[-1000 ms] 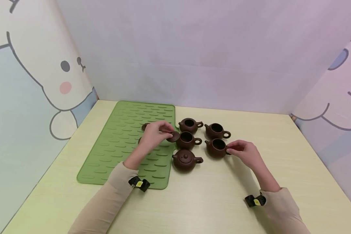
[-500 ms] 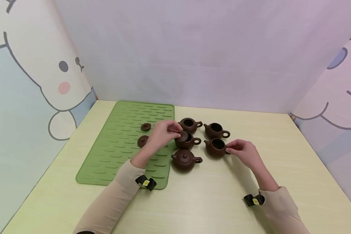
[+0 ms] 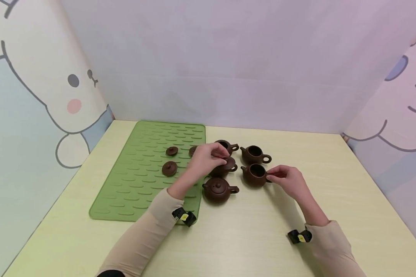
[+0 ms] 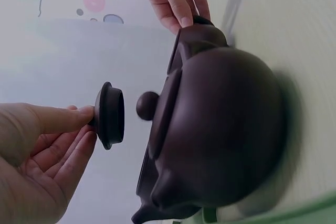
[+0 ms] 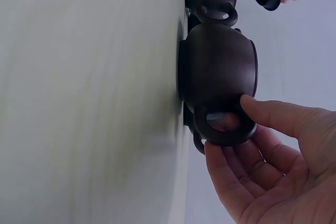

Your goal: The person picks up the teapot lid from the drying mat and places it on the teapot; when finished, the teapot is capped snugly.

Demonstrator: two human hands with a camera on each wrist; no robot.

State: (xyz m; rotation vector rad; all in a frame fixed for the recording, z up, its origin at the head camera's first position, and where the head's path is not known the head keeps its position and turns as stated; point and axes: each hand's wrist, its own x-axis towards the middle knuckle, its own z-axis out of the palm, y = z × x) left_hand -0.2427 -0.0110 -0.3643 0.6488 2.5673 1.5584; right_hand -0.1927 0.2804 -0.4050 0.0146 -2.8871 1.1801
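Note:
My left hand [image 3: 208, 158] pinches a dark brown teapot lid [image 4: 110, 116] by its knob. In the head view the lid hangs over an open teapot [image 3: 217, 172], which my hand partly covers; the left wrist view shows the lid raised in the air. On the right, my right hand [image 3: 287, 180] pinches the handle of another open teapot [image 3: 254, 176], which stands upright on the table. In the right wrist view, thumb and fingers hold that handle [image 5: 226, 135]. A teapot with its lid on [image 3: 217, 192] stands in front of the left hand.
Two more open teapots stand behind, one at the back right [image 3: 254, 156] and one at the back left [image 3: 233, 147], partly hidden. The green ridged mat [image 3: 124, 200] bears a small lid [image 3: 171, 151], a larger lid [image 3: 169, 168] and a partly hidden lid [image 3: 192, 151].
My left hand has carried the lid rightward from the mat's edge, across the middle open teapot. Lids on the mat have come into view behind it. My right hand keeps its hold on the handle.

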